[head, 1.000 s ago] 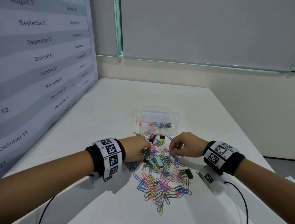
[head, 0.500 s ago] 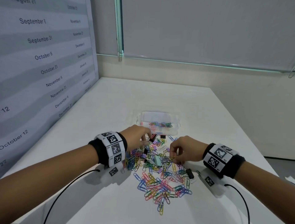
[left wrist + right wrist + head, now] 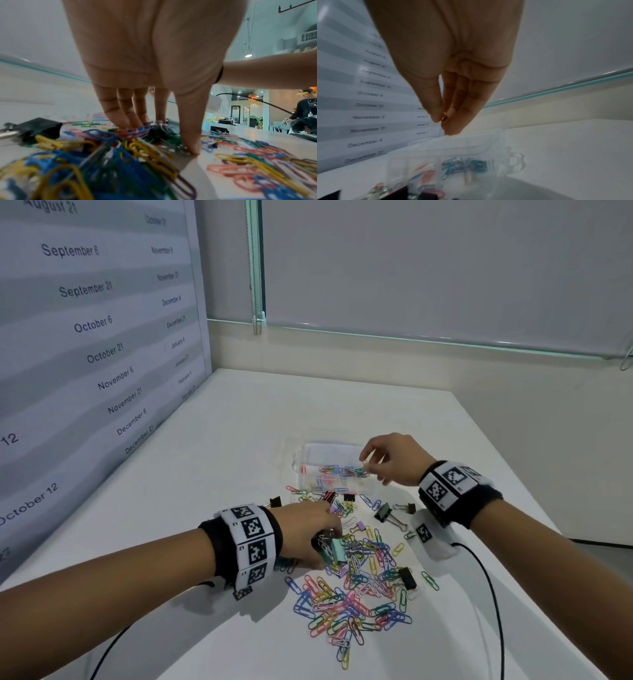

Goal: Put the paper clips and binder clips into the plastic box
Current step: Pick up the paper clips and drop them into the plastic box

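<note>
Many coloured paper clips (image 3: 352, 587) lie in a loose pile on the white table (image 3: 222, 440). Black binder clips (image 3: 385, 513) are scattered among them. The clear plastic box (image 3: 301, 460) stands behind the pile and holds several paper clips (image 3: 342, 470). My right hand (image 3: 364, 462) hovers over the box and pinches a yellow paper clip (image 3: 444, 119) between thumb and fingertips. My left hand (image 3: 322, 539) is down on the pile's left side. Its fingers (image 3: 130, 119) and thumb stand nearly straight on either side of a black binder clip (image 3: 159, 129) and touch the clips.
A board printed with dates (image 3: 85, 337) walls off the table's left side. A pale wall runs along the back. The table's right edge (image 3: 513, 474) drops to the floor. Black cables (image 3: 486, 577) trail from both wrists. A mint green binder clip (image 3: 337, 549) lies by my left hand.
My right hand has lifted off the pile and moved forward over the box with a clip pinched in it. My left hand has shifted slightly back and right onto the pile.
</note>
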A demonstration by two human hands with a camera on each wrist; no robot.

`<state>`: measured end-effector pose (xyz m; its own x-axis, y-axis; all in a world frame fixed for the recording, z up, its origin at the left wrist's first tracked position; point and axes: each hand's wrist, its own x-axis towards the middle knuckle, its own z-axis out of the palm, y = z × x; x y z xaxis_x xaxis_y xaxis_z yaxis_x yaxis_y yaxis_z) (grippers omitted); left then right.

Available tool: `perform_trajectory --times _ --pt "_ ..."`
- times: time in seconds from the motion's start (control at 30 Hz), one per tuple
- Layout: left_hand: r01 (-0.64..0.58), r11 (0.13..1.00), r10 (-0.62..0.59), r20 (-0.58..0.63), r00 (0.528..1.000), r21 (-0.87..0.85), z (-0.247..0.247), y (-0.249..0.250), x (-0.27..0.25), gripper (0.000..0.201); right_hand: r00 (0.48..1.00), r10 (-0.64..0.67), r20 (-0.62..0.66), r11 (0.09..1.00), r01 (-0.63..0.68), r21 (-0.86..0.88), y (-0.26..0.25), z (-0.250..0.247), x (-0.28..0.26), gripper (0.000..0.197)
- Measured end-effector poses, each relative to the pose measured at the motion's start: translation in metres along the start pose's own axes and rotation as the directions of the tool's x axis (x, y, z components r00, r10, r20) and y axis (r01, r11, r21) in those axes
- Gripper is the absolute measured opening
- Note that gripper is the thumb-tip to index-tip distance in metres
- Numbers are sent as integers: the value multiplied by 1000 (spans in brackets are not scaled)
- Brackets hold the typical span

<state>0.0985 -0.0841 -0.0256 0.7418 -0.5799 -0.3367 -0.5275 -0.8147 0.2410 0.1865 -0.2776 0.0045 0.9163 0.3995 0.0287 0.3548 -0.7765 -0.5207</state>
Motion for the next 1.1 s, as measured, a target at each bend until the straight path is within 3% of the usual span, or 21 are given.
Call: perform_trajectory --times 0.2,0.4,0.47,0.6,0.73,0.83,0.97,1.1 --pt "-13 1000 12 -103 995 -9 -1 -3 3 28 994 71 -78 997 -71 13 5 8 20 20" --pt "-28 985 -12 -230 973 -169 -6 -12 3 22 999 -29 -26 995 26 -98 10 11 5 15" --pt "-32 956 -50 -271 961 -290 -9 -18 5 19 997 -66 42 989 71 -127 11 12 -11 11" --pt "-36 837 -170 -321 932 -547 -18 -28 6 14 954 -43 296 985 90 -148 16 15 -45 11" --pt "-58 750 -234 -345 909 -659 -31 -37 13 11 899 32 437 966 84 -244 14 20 -66 52" --pt "-49 743 -275 -372 886 -667 -39 -40 22 11 889 7 459 970 105 -220 6 31 -75 60" --pt "-20 762 -306 -387 870 -647 -43 -41 33 7 866 -72 495 977 161 -140 -3 41 -81 40" --pt "35 774 -354 -386 852 -632 -42 -46 42 15 850 -94 519 980 172 -104 -8 42 -80 20"
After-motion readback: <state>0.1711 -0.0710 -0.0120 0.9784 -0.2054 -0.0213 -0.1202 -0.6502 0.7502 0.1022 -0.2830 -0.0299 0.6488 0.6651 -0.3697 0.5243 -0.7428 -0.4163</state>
